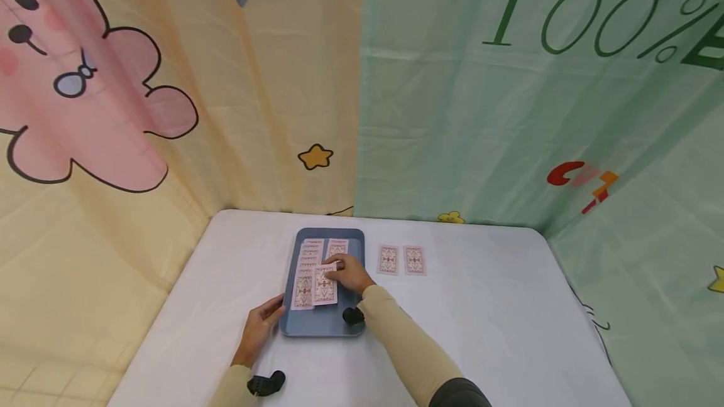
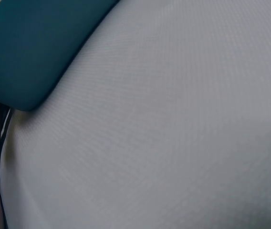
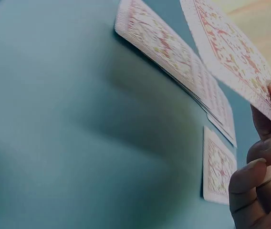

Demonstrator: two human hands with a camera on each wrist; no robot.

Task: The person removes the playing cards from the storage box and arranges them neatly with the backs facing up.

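Between thumb and fingers, my right hand (image 1: 352, 274) pinches a playing card (image 1: 325, 291), its patterned back showing. The card is raised over a blue-grey tray (image 1: 322, 331), as the right wrist view shows. Beneath it, an overlapping column of cards (image 1: 302, 294) runs along the tray's left side, backs up. Another card (image 1: 338, 245) lies at the tray's upper right, partly behind my right hand. My left hand (image 1: 260, 328) rests against the tray's left edge with its fingers fairly straight. Only part of that hand shows in the left wrist view, beside the tray's corner.
Right of the tray, two cards (image 1: 388, 260) lie side by side, backs up, on the white tablecloth (image 1: 481, 313). Printed curtains (image 1: 452, 112) enclose the table's back and sides. Each wrist wears a small black device (image 1: 267, 384).
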